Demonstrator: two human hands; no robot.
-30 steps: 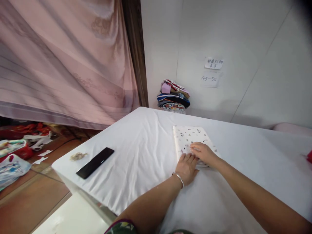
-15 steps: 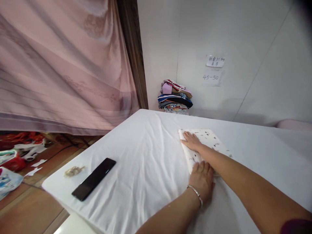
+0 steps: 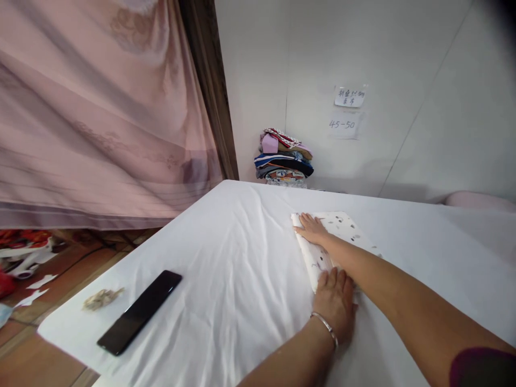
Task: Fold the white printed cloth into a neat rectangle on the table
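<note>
A folded white cloth (image 3: pixel 342 226) with small grey and dark prints lies flat on the white-covered table. My right hand (image 3: pixel 313 230) rests on its far left corner, fingers spread and flat. Closer to me, my left hand (image 3: pixel 334 298), with a silver bangle at the wrist, presses on the cloth's near edge, its fingers stretched out. My right forearm crosses over the cloth and hides part of its near right side.
A black phone (image 3: pixel 140 312) and a small beige crumpled bit (image 3: pixel 102 299) lie at the table's left. Folded fabrics form a stack (image 3: pixel 284 158) beyond the far edge, by the wall. A pink curtain (image 3: pixel 100 107) hangs at left; scraps (image 3: pixel 40 282) litter the floor.
My view has shifted slightly, so the phone and stack appear further left. Both hands stay on the cloth in nearly the same places.
</note>
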